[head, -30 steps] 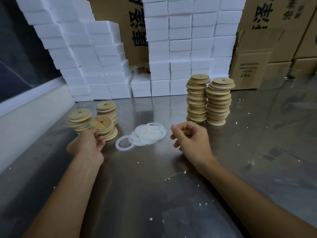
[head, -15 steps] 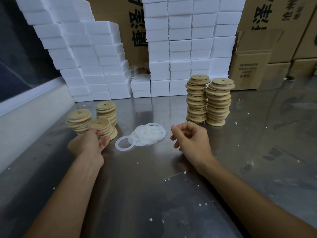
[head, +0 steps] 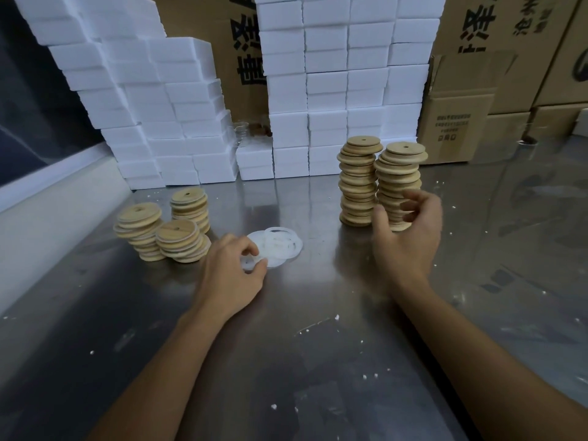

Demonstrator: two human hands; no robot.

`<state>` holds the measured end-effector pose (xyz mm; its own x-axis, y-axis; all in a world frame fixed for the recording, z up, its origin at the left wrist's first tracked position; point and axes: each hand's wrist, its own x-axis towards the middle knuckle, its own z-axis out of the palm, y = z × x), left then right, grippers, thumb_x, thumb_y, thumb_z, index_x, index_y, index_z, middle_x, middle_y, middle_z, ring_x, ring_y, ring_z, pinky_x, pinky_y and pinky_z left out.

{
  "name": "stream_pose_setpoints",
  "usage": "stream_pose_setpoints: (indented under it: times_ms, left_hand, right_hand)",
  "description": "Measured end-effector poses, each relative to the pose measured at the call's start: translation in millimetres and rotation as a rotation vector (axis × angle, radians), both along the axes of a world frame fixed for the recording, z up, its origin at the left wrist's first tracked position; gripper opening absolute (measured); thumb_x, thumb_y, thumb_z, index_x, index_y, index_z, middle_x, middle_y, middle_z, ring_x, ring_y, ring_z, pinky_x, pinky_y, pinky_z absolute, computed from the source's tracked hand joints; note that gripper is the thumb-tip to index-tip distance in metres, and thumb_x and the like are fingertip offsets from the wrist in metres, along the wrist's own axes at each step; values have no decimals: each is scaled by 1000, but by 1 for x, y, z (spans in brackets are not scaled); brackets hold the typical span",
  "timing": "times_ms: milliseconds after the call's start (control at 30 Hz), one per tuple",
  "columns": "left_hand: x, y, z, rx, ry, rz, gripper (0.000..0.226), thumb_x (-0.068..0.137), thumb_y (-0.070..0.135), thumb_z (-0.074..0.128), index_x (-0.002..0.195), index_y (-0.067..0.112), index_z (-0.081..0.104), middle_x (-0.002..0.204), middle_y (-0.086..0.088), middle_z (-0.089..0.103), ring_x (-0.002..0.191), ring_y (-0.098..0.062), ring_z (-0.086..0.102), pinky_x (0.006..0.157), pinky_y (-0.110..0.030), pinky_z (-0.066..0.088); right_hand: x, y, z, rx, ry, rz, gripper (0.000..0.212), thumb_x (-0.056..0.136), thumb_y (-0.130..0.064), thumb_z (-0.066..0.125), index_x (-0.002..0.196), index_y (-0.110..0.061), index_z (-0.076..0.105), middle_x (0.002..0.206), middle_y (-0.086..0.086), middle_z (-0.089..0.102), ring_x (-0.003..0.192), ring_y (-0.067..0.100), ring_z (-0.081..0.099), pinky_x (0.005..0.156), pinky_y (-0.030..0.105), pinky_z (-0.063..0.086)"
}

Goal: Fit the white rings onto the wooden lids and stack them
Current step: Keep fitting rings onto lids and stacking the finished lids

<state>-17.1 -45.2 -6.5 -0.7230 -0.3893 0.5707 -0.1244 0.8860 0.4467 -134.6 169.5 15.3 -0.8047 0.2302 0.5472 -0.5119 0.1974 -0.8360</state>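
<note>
While the left hand [head: 234, 275] sits low on the steel desk [head: 286, 361], its thumb and fingertips are curled into a pinch on a white ring [head: 249, 264] at the near-left edge of the loose pile of white rings [head: 276, 246], so the ring lies right inside that grip and only part of it shows between the fingers. The rest of the pile spreads just beyond the knuckles, flat on the desk.

Over on the other side, the right hand [head: 409, 240] is up in front of the right tall stack of wooden lids [head: 399, 183], fingers bent and spread in a loose claw around the lower part of the stack. It's blurred, and I cannot tell whether that grip touches a lid or has hold of one. The left tall stack [head: 359, 183] stands just beside it, the two columns touching or nearly so.

Left of the rings, three short stacks of lids [head: 165, 232] cluster together, pale ring edges showing between their layers. Behind everything, white foam blocks [head: 343, 78] are piled against cardboard boxes [head: 458, 122]. White crumbs dot the desk.
</note>
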Motion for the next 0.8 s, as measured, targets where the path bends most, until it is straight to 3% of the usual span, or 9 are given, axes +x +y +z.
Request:
stream_pose_setpoints:
  times_ms: [133,433,533,700,800]
  left_hand:
    - [-1,-1,0,15,-31,7,13,78,19,77,84,15,67,90,-2,61,82,-19,56,72,-36,50]
    - [-3,-2,-1,3,-48,7,12,77,19,77,80,16,65,87,-2,62,83,-21,56,73,-36,48]
    - [-3,-2,0,17,-53,11,13,76,19,78,79,16,65,86,-2,63,83,-22,57,73,-37,48]
    - [-2,-2,1,36,-57,4,15,75,20,79,78,18,64,85,0,61,82,-21,56,74,-39,50]
    - [-2,-1,1,44,-60,15,15,75,21,79,78,18,65,84,1,61,83,-21,56,74,-38,50]
  right_hand:
    - [-10,5,-4,22,3,-104,58,80,-28,75,129,-11,49,124,4,49,120,24,49,103,43,40]
    - [-36,7,18,108,32,-61,74,83,-42,72,147,-26,38,148,-2,42,137,15,38,105,32,23]
    - [-50,8,41,157,0,8,77,85,-46,69,150,-33,31,154,-4,35,142,14,33,111,41,24]
    - [-66,10,59,507,-138,86,75,89,-49,62,153,-42,23,166,5,7,152,25,11,117,55,15]
    - [-72,16,70,607,-186,90,65,88,-47,64,147,-37,38,160,1,26,146,27,27,115,55,20]
